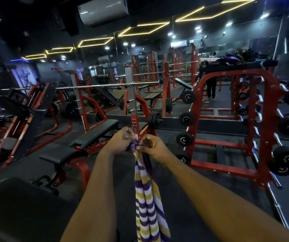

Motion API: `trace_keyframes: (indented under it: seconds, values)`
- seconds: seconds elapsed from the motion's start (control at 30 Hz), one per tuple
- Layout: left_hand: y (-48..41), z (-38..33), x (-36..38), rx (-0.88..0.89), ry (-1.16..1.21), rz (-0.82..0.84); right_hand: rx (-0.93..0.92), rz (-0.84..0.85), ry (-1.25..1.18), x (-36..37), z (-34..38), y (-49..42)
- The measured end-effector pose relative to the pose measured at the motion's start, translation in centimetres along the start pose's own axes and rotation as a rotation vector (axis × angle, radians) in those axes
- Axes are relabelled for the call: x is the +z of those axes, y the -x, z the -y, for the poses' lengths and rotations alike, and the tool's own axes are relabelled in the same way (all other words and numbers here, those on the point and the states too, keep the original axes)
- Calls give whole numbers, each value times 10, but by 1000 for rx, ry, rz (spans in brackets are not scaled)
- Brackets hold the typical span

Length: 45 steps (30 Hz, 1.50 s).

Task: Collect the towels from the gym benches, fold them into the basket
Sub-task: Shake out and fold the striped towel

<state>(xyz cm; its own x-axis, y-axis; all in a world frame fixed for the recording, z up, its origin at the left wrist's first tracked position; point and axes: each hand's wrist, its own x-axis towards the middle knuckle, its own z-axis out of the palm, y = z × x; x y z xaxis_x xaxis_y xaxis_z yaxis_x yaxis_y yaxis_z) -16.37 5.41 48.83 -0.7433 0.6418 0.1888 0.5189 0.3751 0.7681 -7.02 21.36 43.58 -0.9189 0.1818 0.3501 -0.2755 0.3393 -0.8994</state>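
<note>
The striped towel (147, 198) is held in mid-air, carried by nothing but the two hands, above a dark rubber floor (183, 189) in a dimly lit gym. Red steel frames are seen throughout the room. A black padded adjustable bench (87, 138) is set ahead on the left, and a chrome barbell (105, 85) is racked beyond it. A red dumbbell rack (227, 109) loaded with black dumbbells is placed on the right. A second black pad (18, 206) is seen at the lower left. Yellow hexagonal light strips (143, 28) are fixed to the black ceiling, beside a white air conditioner (103, 10).

The towel is banded in purple, yellow and white. It is gathered into long vertical folds and hangs straight down between the forearms, past the bottom of the view. Its top edge is pinched by the left hand (118, 142) and the right hand (155, 145), held close together, with the fingers of each curled onto the cloth.

A white and red label (134, 125) is fixed to a red upright behind the hands. White lettering is printed on the dumbbell ends. Neither can be read.
</note>
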Motion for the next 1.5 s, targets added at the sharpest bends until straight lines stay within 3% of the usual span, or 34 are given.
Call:
trace_keyframes:
  seconds: [0.13,0.27,0.47,0.97,1.07,1.2,1.3,1.5]
  values:
    - [10,-5,3,-56,194,0,-37,-62,33,-4,2,4]
    - [13,-6,2,-100,235,-5,-30,-27,-32,-3,0,6]
    - [13,-11,6,-118,224,13,-6,-180,-44,7,-3,-1]
    - [20,-21,15,-70,145,95,52,-258,57,10,-4,-5]
    - [17,-18,16,-15,-39,-7,111,-180,-27,5,-5,-1]
    - [7,-20,1,59,-230,-61,249,92,-74,-4,-10,10]
    - [2,-30,-9,132,-284,-241,268,256,102,-5,-12,16]
    - [3,-56,-30,178,-146,-750,343,453,580,-6,-34,46]
